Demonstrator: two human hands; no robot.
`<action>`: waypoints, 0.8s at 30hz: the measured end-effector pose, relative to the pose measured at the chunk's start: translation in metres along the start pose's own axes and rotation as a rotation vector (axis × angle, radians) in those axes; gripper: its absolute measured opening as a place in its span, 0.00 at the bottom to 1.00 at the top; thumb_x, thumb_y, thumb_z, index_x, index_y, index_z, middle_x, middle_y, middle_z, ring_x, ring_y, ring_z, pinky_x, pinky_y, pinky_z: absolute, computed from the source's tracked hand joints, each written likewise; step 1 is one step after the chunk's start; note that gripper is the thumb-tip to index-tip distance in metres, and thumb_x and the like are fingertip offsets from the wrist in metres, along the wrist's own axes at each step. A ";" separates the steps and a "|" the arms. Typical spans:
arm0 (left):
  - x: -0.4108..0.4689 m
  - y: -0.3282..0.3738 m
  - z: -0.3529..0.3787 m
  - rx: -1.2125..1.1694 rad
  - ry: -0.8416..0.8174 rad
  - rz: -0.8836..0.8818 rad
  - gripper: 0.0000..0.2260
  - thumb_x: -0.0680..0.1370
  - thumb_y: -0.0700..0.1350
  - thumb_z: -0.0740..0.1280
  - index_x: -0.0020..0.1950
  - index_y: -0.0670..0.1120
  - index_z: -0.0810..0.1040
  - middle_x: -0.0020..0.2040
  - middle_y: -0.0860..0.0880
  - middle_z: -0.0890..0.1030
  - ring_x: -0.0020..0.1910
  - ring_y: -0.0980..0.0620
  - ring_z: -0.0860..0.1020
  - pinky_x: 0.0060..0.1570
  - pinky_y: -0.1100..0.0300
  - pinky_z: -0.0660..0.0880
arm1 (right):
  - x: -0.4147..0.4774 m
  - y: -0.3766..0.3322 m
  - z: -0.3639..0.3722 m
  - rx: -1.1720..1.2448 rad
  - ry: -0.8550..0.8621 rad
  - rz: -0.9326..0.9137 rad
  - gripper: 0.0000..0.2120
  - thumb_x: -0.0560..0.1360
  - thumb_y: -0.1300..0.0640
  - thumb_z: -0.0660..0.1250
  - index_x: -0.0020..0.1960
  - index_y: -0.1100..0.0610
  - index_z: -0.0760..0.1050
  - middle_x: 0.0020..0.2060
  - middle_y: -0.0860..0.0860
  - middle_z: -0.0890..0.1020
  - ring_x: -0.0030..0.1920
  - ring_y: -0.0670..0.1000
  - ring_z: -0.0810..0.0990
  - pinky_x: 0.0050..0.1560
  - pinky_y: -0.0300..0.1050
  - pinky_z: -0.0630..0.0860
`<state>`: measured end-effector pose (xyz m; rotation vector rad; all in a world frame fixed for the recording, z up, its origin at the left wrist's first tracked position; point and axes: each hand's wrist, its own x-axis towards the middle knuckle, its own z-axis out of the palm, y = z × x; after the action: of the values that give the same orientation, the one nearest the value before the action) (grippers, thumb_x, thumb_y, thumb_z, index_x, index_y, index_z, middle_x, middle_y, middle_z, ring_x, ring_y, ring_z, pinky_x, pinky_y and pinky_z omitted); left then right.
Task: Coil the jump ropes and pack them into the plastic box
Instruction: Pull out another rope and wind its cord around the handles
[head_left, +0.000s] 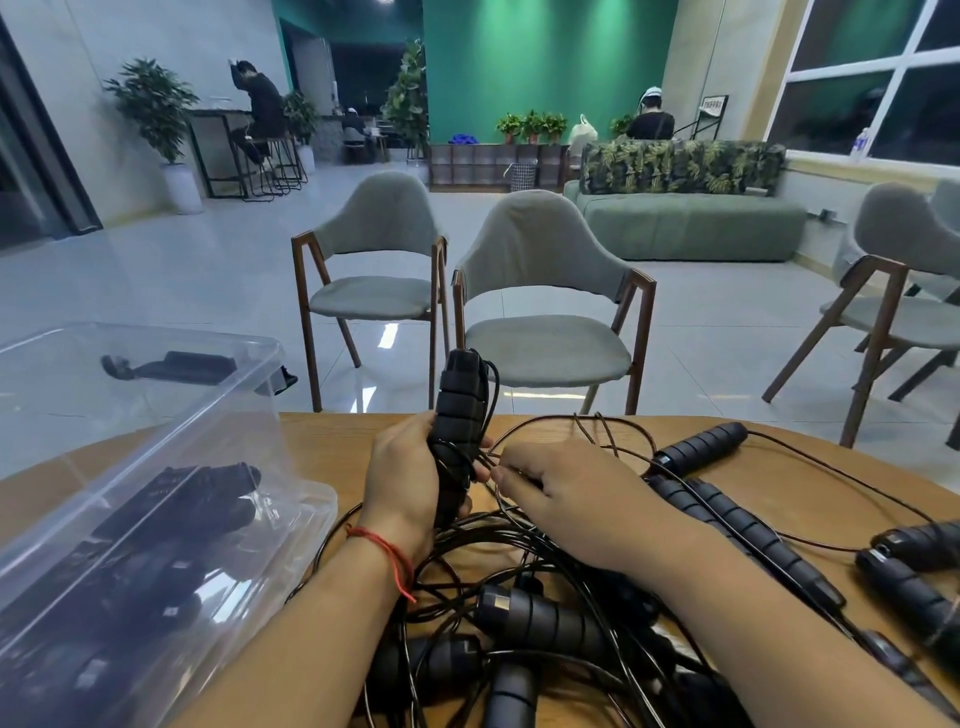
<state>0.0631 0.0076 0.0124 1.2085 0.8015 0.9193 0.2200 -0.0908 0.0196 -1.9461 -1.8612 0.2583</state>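
Note:
My left hand (402, 475) grips a pair of black jump-rope handles (460, 415) held upright together above the wooden table (322, 457). Thin black cord is wound around them. My right hand (561, 499) pinches that cord right beside the handles. A tangle of loose black jump ropes (530, 618) with ribbed handles lies under and in front of my forearms. More handles (698, 447) lie to the right. The clear plastic box (171, 467) stands at the left and holds several black coiled ropes.
Two grey chairs (540, 332) stand just beyond the table's far edge. Another chair (893, 291) is at the right. A green sofa and seated people are far across the room.

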 end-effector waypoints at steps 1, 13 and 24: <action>0.000 0.000 0.000 0.018 -0.002 0.004 0.18 0.87 0.45 0.55 0.55 0.39 0.83 0.46 0.36 0.86 0.35 0.43 0.81 0.30 0.56 0.72 | 0.000 -0.001 -0.001 -0.016 0.005 0.001 0.14 0.87 0.41 0.57 0.51 0.44 0.78 0.40 0.43 0.80 0.42 0.43 0.77 0.43 0.50 0.77; -0.001 -0.013 -0.001 0.696 0.090 0.405 0.16 0.83 0.60 0.48 0.46 0.57 0.71 0.37 0.50 0.78 0.38 0.53 0.78 0.37 0.48 0.78 | -0.001 -0.023 0.005 0.385 -0.001 0.103 0.23 0.84 0.31 0.55 0.40 0.41 0.78 0.33 0.43 0.80 0.35 0.42 0.76 0.40 0.50 0.70; -0.005 -0.005 0.002 0.533 -0.270 0.483 0.30 0.80 0.50 0.74 0.80 0.61 0.67 0.61 0.59 0.82 0.59 0.56 0.82 0.56 0.59 0.82 | 0.006 -0.005 -0.005 0.904 0.136 0.307 0.23 0.85 0.37 0.61 0.45 0.51 0.85 0.27 0.47 0.68 0.25 0.44 0.63 0.29 0.38 0.63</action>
<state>0.0638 0.0015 0.0080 2.0070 0.5557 0.9224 0.2184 -0.0862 0.0272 -1.5138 -1.0444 0.8622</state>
